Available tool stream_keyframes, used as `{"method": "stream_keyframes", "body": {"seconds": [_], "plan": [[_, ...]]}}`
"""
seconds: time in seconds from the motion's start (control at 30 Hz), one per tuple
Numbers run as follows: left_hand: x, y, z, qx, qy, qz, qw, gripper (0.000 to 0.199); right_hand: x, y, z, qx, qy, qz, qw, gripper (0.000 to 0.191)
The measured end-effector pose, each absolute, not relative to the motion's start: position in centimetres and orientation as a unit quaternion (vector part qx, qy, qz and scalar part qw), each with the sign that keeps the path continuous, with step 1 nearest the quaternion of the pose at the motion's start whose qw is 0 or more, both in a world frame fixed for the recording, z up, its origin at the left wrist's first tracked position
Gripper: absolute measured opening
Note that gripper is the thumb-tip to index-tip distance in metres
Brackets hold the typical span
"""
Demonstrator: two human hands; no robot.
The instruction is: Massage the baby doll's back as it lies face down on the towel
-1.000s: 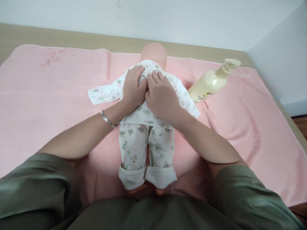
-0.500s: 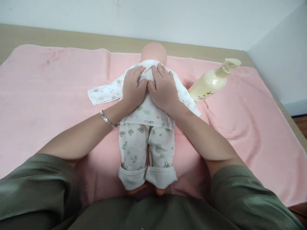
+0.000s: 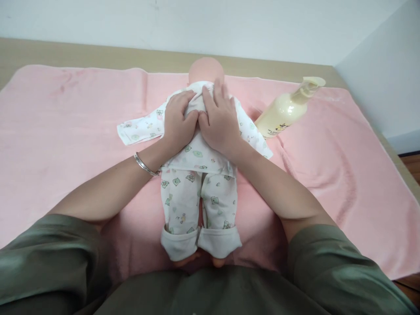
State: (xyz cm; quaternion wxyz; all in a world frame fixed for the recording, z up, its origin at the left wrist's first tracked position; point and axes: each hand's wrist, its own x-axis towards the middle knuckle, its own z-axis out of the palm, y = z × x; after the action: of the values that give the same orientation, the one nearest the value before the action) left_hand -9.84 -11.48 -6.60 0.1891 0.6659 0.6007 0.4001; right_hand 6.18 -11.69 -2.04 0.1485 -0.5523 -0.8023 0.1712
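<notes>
A baby doll (image 3: 206,70) lies with its bald head away from me and its feet toward me, its face hidden. It wears a white printed shirt (image 3: 205,159) and matching pants (image 3: 182,201) with turned-up cuffs. On the left of its upper back rests my left hand (image 3: 180,120), flat with the fingers together and the thumb out. My right hand (image 3: 220,120) lies on the right side of the back, its fingers spread and slightly lifted, blurred at the tips. The two thumbs nearly meet over the middle of the back.
A pink blanket (image 3: 75,131) covers most of the wooden table (image 3: 98,54). To the doll's right, a pale yellow pump bottle (image 3: 285,111) stands on the blanket, close to the sleeve. White walls (image 3: 210,26) border the table behind and at right.
My right hand's fingers have lifted and spread apart on the doll's back. The left hand stays in place. The whole view has shifted slightly.
</notes>
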Motion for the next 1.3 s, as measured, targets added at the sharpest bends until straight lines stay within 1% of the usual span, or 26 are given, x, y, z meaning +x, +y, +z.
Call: {"method": "stream_keyframes", "body": {"seconds": [0.07, 0.1, 0.27, 0.33, 0.5, 0.6, 0.67, 0.8, 0.87, 0.93, 1.07, 1.13, 1.23, 1.3], "plan": [[-9.8, -11.5, -6.6, 0.669, 0.598, 0.406, 0.176, 0.034, 6.1, -11.2, -2.5, -0.547, -0.799, 0.21, 0.133, 0.061], [-9.7, -11.5, -6.6, 0.669, 0.597, 0.408, 0.172, 0.035, 6.2, -11.2, -2.5, -0.545, -0.8, 0.207, 0.142, 0.06], [-9.7, -11.6, -6.5, 0.663, 0.606, 0.407, 0.168, 0.028, 6.8, -12.4, -1.7, -0.559, -0.792, 0.108, 0.22, 0.067], [-9.7, -11.6, -6.5, 0.665, 0.604, 0.407, 0.166, 0.029, 6.9, -12.6, -1.7, -0.556, -0.787, 0.104, 0.247, 0.069], [-9.7, -11.6, -6.5, 0.66, 0.605, 0.404, 0.19, 0.031, 6.5, -11.5, -2.8, -0.516, -0.812, 0.181, 0.205, 0.061], [-9.6, -11.6, -6.4, 0.654, 0.606, 0.407, 0.197, 0.032, 6.5, -11.4, -3.0, -0.534, -0.797, 0.152, 0.237, 0.066], [-9.6, -11.6, -6.4, 0.653, 0.608, 0.407, 0.196, 0.033, 6.5, -11.5, -2.9, -0.544, -0.791, 0.145, 0.239, 0.069], [-9.5, -11.6, -6.2, 0.651, 0.618, 0.399, 0.189, 0.035, 6.3, -11.4, -2.7, -0.54, -0.8, 0.189, 0.179, 0.059], [-9.5, -11.7, -6.1, 0.652, 0.62, 0.393, 0.187, 0.036, 6.2, -11.4, -2.6, -0.541, -0.803, 0.19, 0.162, 0.057], [-9.4, -11.7, -6.1, 0.655, 0.618, 0.392, 0.188, 0.036, 6.3, -11.6, -2.5, -0.547, -0.8, 0.171, 0.177, 0.058], [-9.4, -11.7, -6.2, 0.657, 0.612, 0.401, 0.182, 0.035, 6.7, -11.8, -2.5, -0.551, -0.789, 0.138, 0.234, 0.067], [-9.4, -11.7, -6.3, 0.66, 0.609, 0.404, 0.174, 0.035, 6.7, -11.7, -2.7, -0.542, -0.795, 0.152, 0.225, 0.065], [-9.5, -11.6, -6.4, 0.664, 0.606, 0.406, 0.163, 0.035, 6.5, -11.3, -3.0, -0.53, -0.808, 0.178, 0.188, 0.059], [-9.5, -11.5, -6.5, 0.665, 0.606, 0.406, 0.159, 0.034, 6.4, -11.1, -2.9, -0.527, -0.81, 0.183, 0.18, 0.058]]}}
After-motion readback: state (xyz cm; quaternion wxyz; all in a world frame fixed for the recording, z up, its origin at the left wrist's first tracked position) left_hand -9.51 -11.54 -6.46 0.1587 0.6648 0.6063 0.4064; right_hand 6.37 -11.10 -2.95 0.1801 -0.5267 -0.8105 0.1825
